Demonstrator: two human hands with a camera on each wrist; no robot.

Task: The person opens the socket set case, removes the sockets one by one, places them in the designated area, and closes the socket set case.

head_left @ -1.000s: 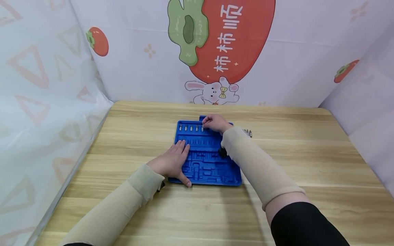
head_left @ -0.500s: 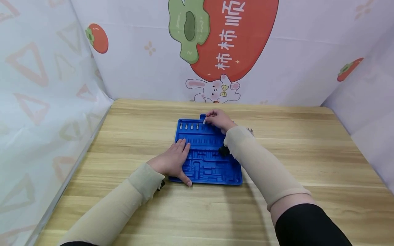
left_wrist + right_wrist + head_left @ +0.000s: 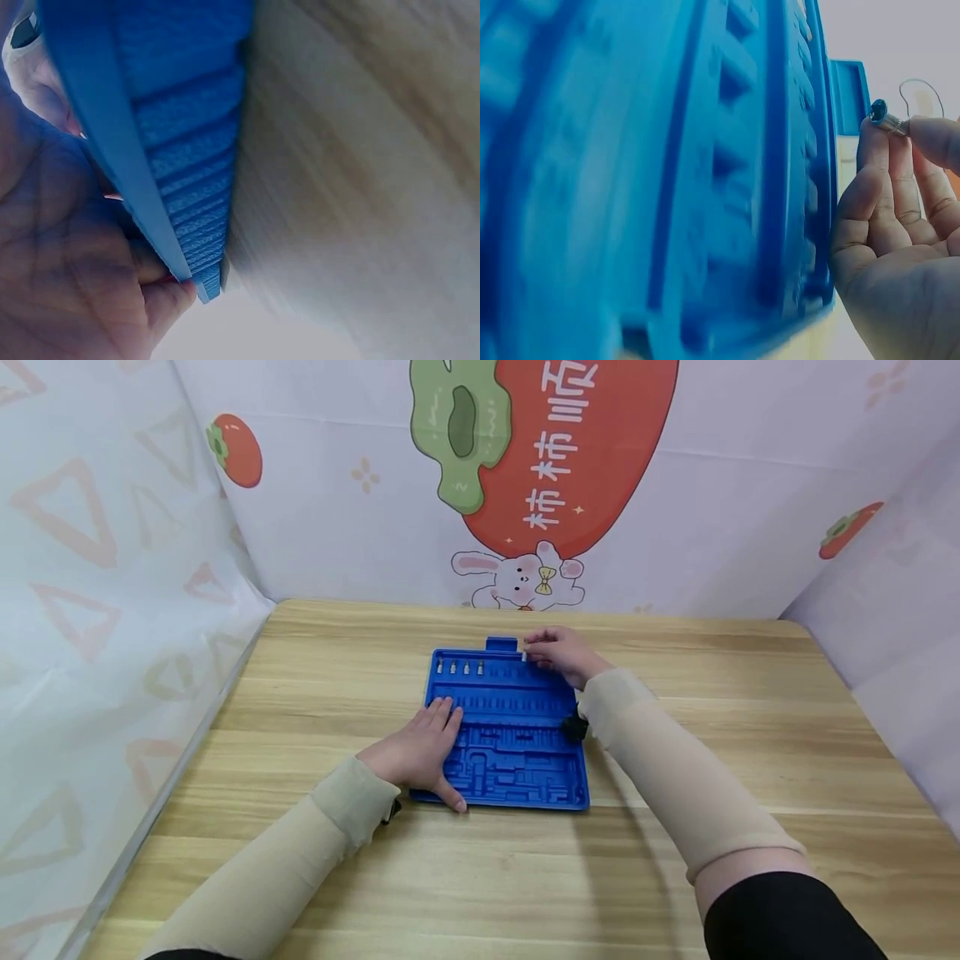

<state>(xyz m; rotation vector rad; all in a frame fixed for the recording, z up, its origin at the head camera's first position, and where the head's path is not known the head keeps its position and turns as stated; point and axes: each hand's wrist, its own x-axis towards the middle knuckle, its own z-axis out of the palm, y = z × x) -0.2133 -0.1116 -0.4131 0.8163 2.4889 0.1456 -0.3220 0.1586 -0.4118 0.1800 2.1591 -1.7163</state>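
Observation:
A blue moulded tray (image 3: pixel 517 768) lies on the wooden table, with several small silver bits (image 3: pixel 467 667) standing in slots at its upper left. My left hand (image 3: pixel 420 752) is spread flat over the tray's left edge; in the left wrist view its palm (image 3: pixel 67 255) is beside the tray's side wall (image 3: pixel 187 180). At the tray's upper right corner, my right hand (image 3: pixel 564 655) pinches a small silver bit (image 3: pixel 524 656). In the right wrist view that bit (image 3: pixel 889 120) is between thumb and fingertips, above the tray's rim.
The tray's blue tab (image 3: pixel 501 644) sticks out at its far edge. A printed white cloth (image 3: pixel 337 527) hangs behind the wooden table (image 3: pixel 712 735) and along its sides. A black wrist device (image 3: pixel 574 728) is under the right sleeve, over the tray's right edge.
My right hand has lifted a bit out of the fifth slot of the tray's upper row and moved right with it. The left hand has stayed in place.

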